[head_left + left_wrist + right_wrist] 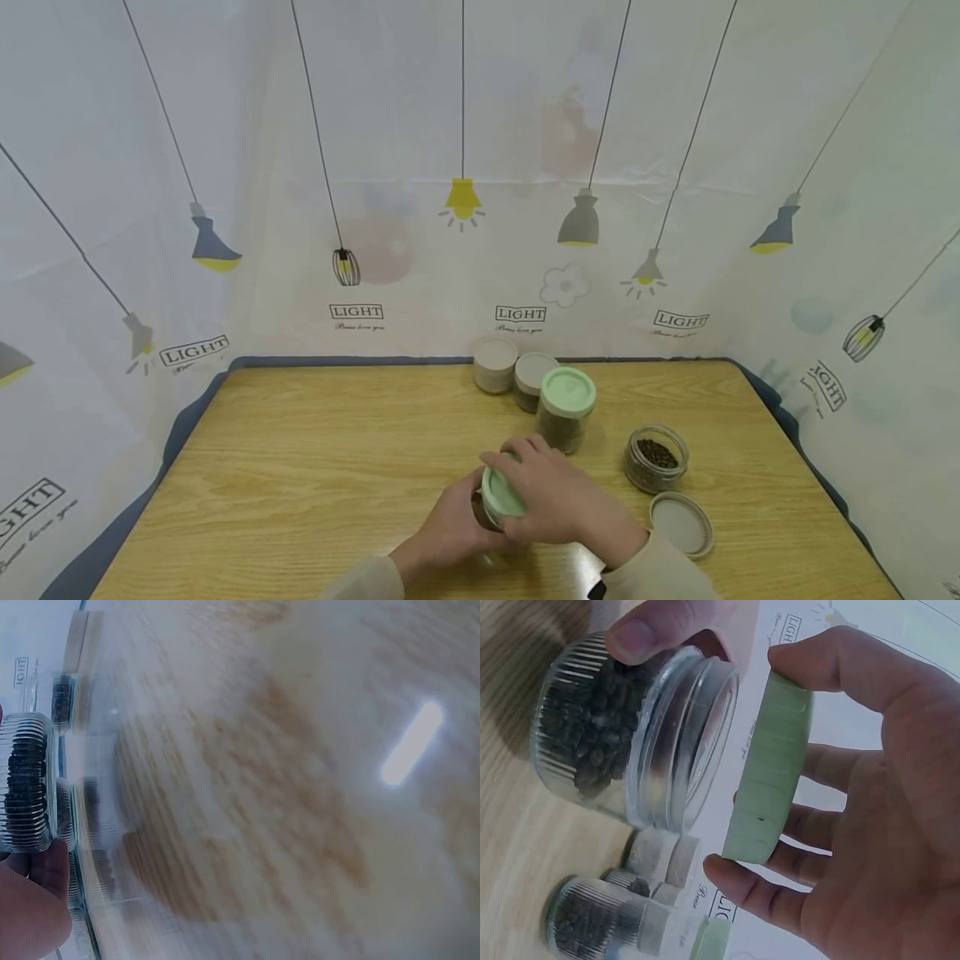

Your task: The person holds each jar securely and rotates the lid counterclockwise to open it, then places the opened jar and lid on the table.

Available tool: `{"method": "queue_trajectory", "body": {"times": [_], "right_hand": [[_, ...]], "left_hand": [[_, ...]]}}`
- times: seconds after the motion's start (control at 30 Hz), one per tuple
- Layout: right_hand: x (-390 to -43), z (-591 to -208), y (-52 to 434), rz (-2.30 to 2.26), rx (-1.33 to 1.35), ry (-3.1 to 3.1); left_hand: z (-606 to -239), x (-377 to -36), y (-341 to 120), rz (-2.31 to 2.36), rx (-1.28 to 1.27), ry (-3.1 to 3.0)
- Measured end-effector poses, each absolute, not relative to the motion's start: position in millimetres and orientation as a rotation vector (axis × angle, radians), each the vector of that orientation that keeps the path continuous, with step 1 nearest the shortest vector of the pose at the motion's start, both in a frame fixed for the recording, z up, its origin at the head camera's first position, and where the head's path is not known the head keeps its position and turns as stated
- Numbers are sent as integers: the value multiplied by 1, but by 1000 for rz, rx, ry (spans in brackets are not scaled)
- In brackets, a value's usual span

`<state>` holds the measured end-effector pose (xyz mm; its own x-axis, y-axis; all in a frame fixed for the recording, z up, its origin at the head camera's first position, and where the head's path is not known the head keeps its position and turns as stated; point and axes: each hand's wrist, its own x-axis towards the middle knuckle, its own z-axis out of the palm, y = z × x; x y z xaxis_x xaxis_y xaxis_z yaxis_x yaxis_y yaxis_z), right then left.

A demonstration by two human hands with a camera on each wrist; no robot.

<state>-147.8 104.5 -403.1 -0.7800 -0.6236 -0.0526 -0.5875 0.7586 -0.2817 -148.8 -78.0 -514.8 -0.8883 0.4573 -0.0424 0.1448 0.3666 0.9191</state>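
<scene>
My left hand (456, 523) holds a ribbed glass jar (604, 731) partly filled with dark beans, its thumb lying on the glass in the right wrist view. The jar is tilted on its side in that view and its threaded mouth is uncovered. My right hand (558, 500) grips a pale green lid (769, 776) by its rim, thumb on one side and fingers on the other. A small gap separates the lid from the jar's mouth. In the left wrist view, only the ribbed side of the jar (28, 784) and some fingers show at the left edge.
Beyond my hands stands a taller jar with a green lid (567, 392). Behind it are two pale-lidded jars, one nearer (536, 372) and one farther (495, 358). To the right, an uncovered jar (655, 467) of dark beans stands near a loose pale lid (682, 525).
</scene>
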Motion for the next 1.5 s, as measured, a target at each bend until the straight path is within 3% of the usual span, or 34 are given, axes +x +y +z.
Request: {"method": "queue_trajectory", "body": {"times": [1.0,1.5], "right_hand": [[-140,-391,151,-514,-709,2775],[-129,-404,174,-540,-556,2658]], "left_hand": [[-511,-171,-78,1501,557,2476],[-510,-189,-66,1481,550,2490]]}}
